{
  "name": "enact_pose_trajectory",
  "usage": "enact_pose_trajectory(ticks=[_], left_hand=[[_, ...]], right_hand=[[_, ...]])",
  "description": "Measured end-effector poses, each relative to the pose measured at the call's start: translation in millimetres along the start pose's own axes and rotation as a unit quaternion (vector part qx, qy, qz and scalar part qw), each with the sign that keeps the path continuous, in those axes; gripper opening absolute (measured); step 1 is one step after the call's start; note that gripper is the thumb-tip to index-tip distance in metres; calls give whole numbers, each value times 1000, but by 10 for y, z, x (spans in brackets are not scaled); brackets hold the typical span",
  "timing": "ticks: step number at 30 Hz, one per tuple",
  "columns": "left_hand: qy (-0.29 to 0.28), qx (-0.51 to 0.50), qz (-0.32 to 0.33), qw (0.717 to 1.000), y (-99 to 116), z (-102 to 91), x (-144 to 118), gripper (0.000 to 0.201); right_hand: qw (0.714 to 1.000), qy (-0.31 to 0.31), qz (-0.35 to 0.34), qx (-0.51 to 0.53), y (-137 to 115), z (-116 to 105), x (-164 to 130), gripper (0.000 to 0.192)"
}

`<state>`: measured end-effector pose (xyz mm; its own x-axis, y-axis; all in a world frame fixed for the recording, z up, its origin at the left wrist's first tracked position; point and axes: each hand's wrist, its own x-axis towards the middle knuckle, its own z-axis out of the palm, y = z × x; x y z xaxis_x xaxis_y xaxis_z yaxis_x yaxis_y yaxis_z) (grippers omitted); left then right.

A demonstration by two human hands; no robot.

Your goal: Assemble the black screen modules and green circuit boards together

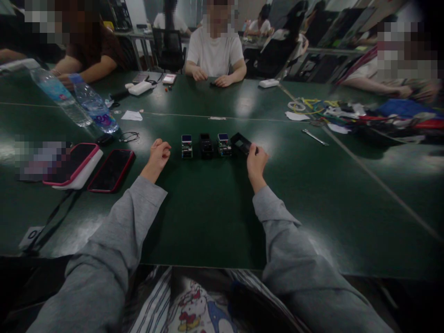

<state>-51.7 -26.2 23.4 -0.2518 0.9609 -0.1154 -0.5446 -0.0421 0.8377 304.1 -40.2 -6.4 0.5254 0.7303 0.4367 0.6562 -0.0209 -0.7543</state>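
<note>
Your right hand (257, 159) pinches a black casing (242, 144), right of centre, not yet set down; your left hand (160, 153) curls nearly closed, seemingly empty; two circuit boards (187, 147), mid-frame, remain uncased.

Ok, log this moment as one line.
Right hand: holding black rectangular case | Left hand: curled, nothing visibly held | Between hands: two dark-screened circuit boards flanking black boxy device

- Black casing (206, 146) on the green table (208, 212)
- Left circuit board (186, 147) just left of the casing
- Right circuit board (224, 145) just right of it
- Right hand (257, 161) farther right of it, gripping a black part (242, 144)
- Left hand (157, 158) left of it, fingers curled
</note>
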Motion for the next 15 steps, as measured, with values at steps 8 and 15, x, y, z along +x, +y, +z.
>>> enact_pose_trajectory(ticks=[8, 15], left_hand=[[-3, 25, -1, 1000, 3, -2, 5, 53], [10, 35, -7, 999, -4, 7, 13, 53]], right_hand=[[998, -8, -61, -4, 13, -7, -85, 52], [994, 2, -109, -10, 219, -567, 27, 57]])
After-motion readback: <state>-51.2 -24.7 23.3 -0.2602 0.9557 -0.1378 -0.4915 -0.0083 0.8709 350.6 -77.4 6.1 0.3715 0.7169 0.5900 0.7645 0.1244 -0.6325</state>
